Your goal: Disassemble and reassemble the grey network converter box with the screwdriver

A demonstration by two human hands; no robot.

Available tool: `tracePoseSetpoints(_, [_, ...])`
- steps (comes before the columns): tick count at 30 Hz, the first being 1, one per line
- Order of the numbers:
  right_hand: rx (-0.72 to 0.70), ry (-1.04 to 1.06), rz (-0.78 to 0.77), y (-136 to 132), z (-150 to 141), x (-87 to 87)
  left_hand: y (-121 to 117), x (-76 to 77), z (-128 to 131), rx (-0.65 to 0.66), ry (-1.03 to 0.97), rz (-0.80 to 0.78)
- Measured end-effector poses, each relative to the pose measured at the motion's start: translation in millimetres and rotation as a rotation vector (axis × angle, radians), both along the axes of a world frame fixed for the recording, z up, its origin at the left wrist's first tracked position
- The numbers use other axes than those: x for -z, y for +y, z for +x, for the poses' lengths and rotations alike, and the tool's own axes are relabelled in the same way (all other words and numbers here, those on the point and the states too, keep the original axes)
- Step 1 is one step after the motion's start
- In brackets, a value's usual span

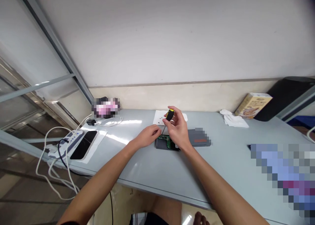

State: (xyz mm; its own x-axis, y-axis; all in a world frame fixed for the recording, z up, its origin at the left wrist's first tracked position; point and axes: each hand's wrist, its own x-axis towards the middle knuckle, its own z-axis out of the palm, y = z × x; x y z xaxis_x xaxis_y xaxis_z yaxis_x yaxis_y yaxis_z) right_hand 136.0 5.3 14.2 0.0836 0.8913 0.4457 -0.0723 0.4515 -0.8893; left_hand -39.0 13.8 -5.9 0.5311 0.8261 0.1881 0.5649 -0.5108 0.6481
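Observation:
A screwdriver (pixel 169 114) with a black and yellow handle is gripped in my right hand (pixel 176 128), its thin shaft slanting down to the left. Below it lies an opened dark device (pixel 162 144) with a green circuit board (pixel 164 138) showing, partly covered by my right hand. My left hand (pixel 149 135) is closed at the device's left edge, close to the shaft's lower end; what its fingers pinch, if anything, is hidden. Beside the device, to the right, is a flat grey cover (pixel 198 138). Small dark bits, likely screws, rest on white paper (pixel 157 116) behind my hands.
Left on the desk (pixel 147 172) are a phone (pixel 84 145), a power strip (pixel 66 143) with loose white cables, and a black plug (pixel 91 122). Crumpled tissue (pixel 233 119), a yellow box (pixel 253 105) and a black case (pixel 283 97) stand at right. A wall closes the back.

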Motion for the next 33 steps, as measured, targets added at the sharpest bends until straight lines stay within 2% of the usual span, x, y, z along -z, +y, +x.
tracePoseSetpoints(11, [-0.008,0.026,0.004,4.4,1.1,4.3,0.7,-0.8,0.9,0.014,0.005,0.009])
tracePoseSetpoints(20, [0.077,0.026,0.032,4.6,5.0,9.3,0.9,1.8,-2.7,0.003,-0.042,-0.007])
tracePoseSetpoints(28, [0.019,0.048,0.022,4.6,2.8,9.3,3.2,0.3,-2.5,0.021,-0.064,-0.022])
tracePoseSetpoints(33, [0.035,0.038,0.018,2.2,2.0,7.2,2.7,-1.5,-2.0,0.012,-0.063,-0.023])
